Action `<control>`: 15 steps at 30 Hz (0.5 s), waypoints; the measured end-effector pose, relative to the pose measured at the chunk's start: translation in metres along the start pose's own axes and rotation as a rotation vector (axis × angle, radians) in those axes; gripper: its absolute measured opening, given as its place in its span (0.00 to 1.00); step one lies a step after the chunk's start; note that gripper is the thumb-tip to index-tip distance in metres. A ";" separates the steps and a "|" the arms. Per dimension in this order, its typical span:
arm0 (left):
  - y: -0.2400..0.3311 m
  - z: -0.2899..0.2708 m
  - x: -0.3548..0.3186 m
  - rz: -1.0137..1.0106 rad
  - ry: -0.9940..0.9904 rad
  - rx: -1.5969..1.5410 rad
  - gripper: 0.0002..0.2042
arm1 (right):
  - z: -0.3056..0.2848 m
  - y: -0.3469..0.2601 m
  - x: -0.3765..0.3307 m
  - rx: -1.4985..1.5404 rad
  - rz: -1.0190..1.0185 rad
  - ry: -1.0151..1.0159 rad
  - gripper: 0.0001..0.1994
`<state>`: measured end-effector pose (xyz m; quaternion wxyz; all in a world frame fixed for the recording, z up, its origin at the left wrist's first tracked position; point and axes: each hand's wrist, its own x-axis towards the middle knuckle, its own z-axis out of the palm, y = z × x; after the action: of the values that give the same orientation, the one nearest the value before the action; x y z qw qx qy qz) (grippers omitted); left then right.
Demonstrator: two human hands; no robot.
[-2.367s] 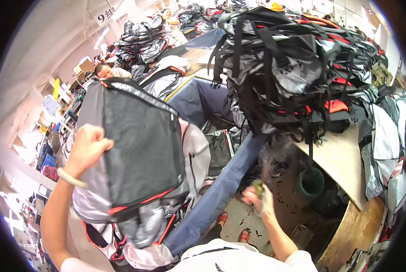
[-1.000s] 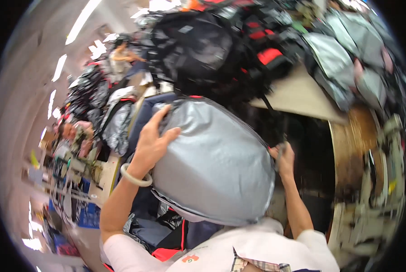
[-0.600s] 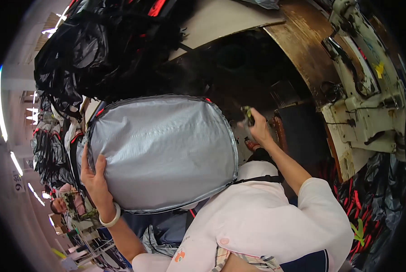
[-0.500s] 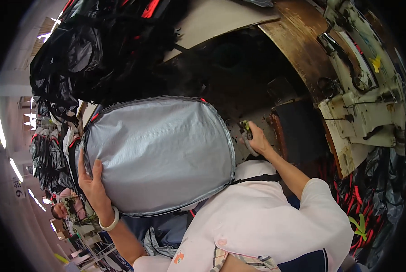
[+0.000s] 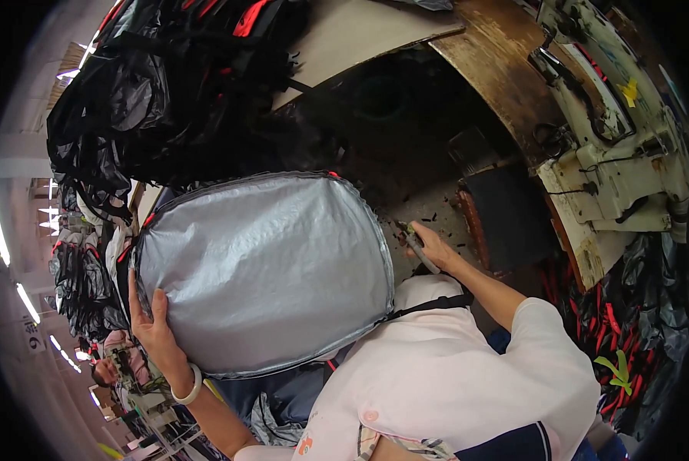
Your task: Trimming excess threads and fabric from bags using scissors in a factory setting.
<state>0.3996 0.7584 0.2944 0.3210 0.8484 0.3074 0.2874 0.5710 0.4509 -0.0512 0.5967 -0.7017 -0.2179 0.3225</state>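
Note:
A wide silver-lined bag piece [image 5: 267,269] with rounded corners and a dark edging lies across my lap. My left hand [image 5: 158,332] grips its left edge, with the thumb on the silver face and the other fingers along or behind the rim. Just off the right edge, my right hand [image 5: 439,250] is closed around what look like scissors [image 5: 418,249] with a grey handle. Their dark tip points toward the bag's edge, and a small gap seems to lie between them. Small red tabs show on the bag's upper rim.
A heap of black and red bag pieces [image 5: 152,100] rises at the far left. A worn wooden table [image 5: 506,61] carries a sewing machine [image 5: 629,177] at the right. Red and black pieces [image 5: 605,330] hang below it. Another person [image 5: 117,357] sits at the far left.
The bag piece has shifted slightly left and down in the picture, and my left hand has gone with it. My right hand has turned a little, still holding the scissors.

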 end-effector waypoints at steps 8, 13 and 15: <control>-0.007 -0.005 0.002 -0.001 -0.014 0.013 0.25 | 0.008 -0.035 0.047 -0.165 -0.148 0.090 0.23; -0.016 -0.011 0.005 0.201 0.063 0.364 0.24 | 0.001 -0.046 0.050 -0.378 -0.132 0.087 0.18; -0.023 -0.017 0.023 0.370 0.049 0.508 0.23 | 0.003 -0.046 0.046 -0.471 -0.150 0.147 0.17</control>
<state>0.3949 0.7947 0.2952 0.0336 0.9359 0.2175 0.2750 0.6051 0.4936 -0.0152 0.4535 -0.8246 -0.2946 0.1660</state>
